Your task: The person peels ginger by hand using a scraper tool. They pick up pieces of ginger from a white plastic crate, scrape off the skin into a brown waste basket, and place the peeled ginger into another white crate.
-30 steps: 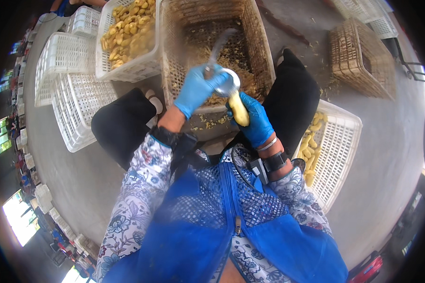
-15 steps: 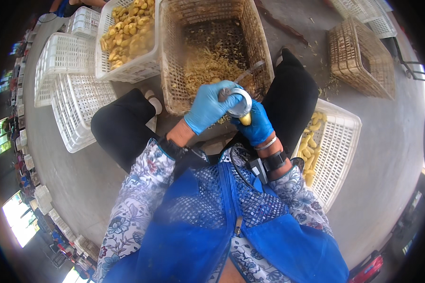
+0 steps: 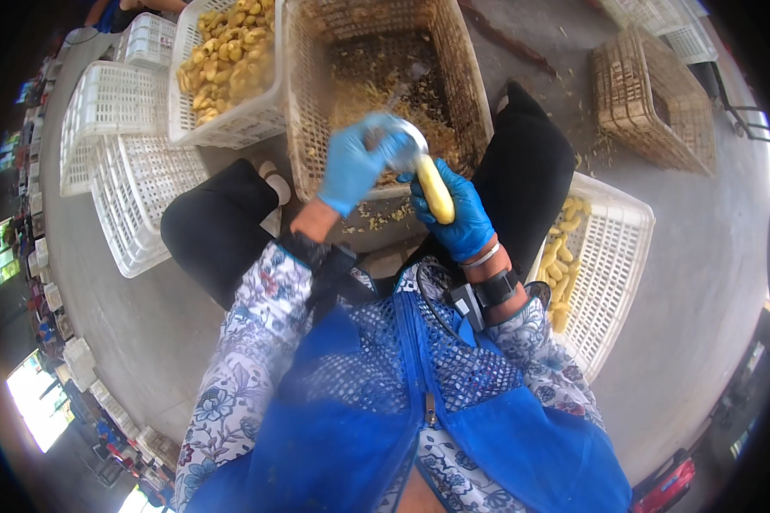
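My left hand [image 3: 352, 168], in a blue glove, is closed on a ring-shaped silver peeler [image 3: 414, 135], smeared a little by motion. The peeler's ring is at the far end of a long, smooth, pale yellow vegetable [image 3: 436, 193], whose exact kind I cannot make out. Wrapped round that vegetable from the right is my right hand [image 3: 462, 219], also gloved in blue. Both hands are over the near edge of a brown, dirty plastic crate [image 3: 304, 141], with yellow peelings [image 3: 441, 137] inside.
At the far left a white crate [image 3: 231, 120] holds many unpeeled yellow vegetables [image 3: 227, 64]. By my right leg, another white crate [image 3: 620, 256] contains peeled ones [image 3: 563, 261]. White crates [image 3: 137, 192] stand left; a brown crate [image 3: 650, 103] is far right.
My left hand and the peeler have moved up and left, smearing with motion. Much more of the yellow vegetable now shows in my right hand, which has shifted little.
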